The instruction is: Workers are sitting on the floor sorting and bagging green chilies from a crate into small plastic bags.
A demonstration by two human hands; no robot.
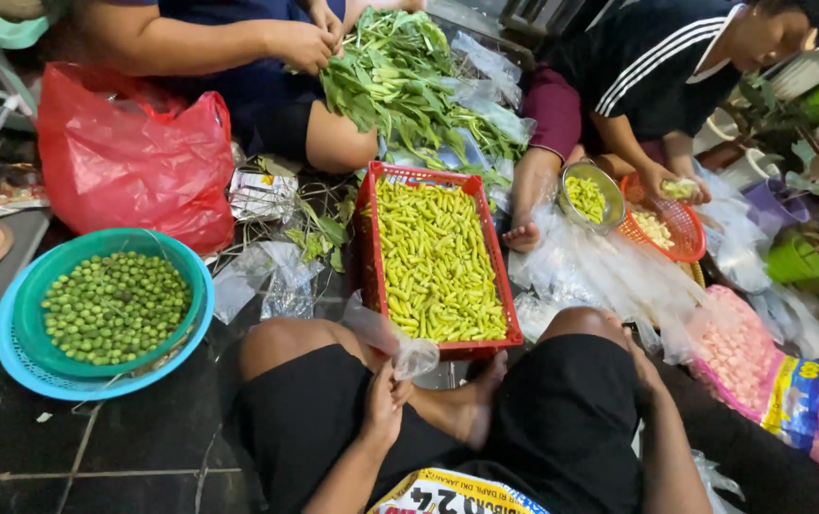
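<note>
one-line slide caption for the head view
Left hand holding a clear plastic bag beside a red crate of yellow-green chillies.

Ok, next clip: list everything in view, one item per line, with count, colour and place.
red crate: one, full of yellow-green chillies, centre.
green basin: one, small green fruits, nested in blue basin, left.
red plastic bag: one, upper left.
leafy greens: one bunch, green, handled by a person at the top.
metal bowl: one, chillies inside, right.
orange basket: one, beside another person, right.
pink net sack: one, lower right.
clear plastic bags: many, floor, right.
left hand: on a small clear bag.
right hand: by the knee, grip hidden.
</note>
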